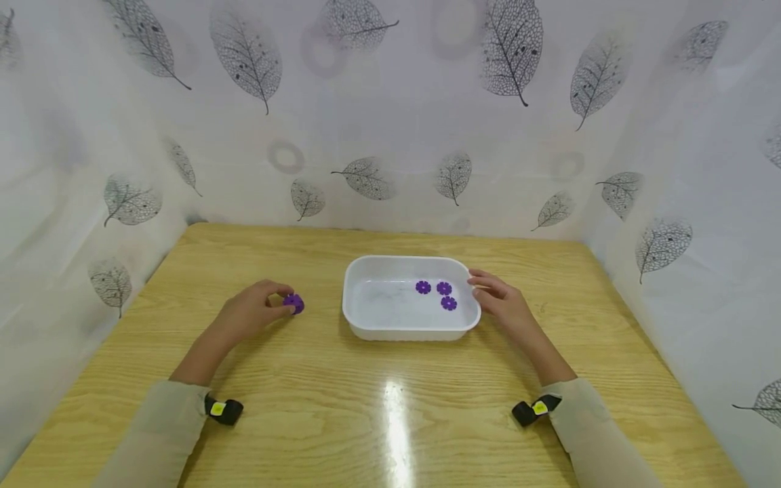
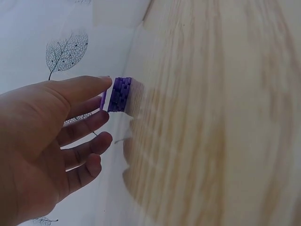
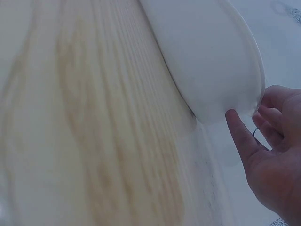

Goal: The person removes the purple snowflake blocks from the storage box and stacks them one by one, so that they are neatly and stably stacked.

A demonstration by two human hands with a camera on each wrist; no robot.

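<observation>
My left hand [image 1: 259, 312] pinches a thin purple snowflake-shaped plastic disc [image 2: 103, 100] between thumb and fingers. Right beside it on the table stands a short stack of purple discs [image 2: 120, 94], a small gap away from the held one in the left wrist view. To the right is a white rectangular plastic tub [image 1: 390, 334]. My right hand [image 1: 506, 308] holds the tub's right end, its thumb [image 3: 239, 129] against the outer wall and its other fingers at the rim. Several purple discs lie flat inside the tub, one of them a disc [image 1: 424, 287] nearer the middle.
The wooden table [image 1: 317, 420] carries the tub and the stack, with a bright light reflection at its front. A white curtain [image 1: 390, 122] with leaf prints hangs around the back and sides. A black wrist strap [image 1: 226, 411] sits on each arm.
</observation>
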